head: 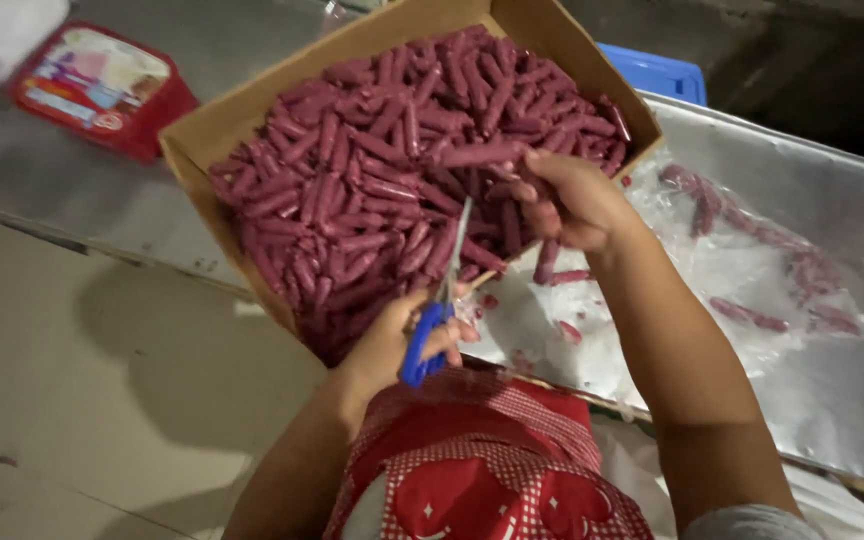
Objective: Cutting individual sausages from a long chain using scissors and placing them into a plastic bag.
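Left hand [407,340] curled around blue-handled scissors [439,300], fingers through the loops, blades pointing up and away toward the box middle, slightly parted by the look of it, hard to tell. Right hand [567,200] fingers bunched, pinching one end of a sausage [477,153] held level just above the pile, other fingers folded under with what may be a second sausage, unclear. Scissor tips just below and left of the right hand, near the held sausage, not touching it. Cardboard box [214,128] tilted toward the camera, packed with loose reddish sausages [352,190], near corner hanging over the table edge. Clear plastic bag [742,270] spread on the metal table [832,390] right of the box, a few sausages inside and some bits lying by the box corner. Red tray [102,88] with a printed lid top left on the table. Blue crate [657,72] behind the box. Red checked apron [482,470] at bottom centre.
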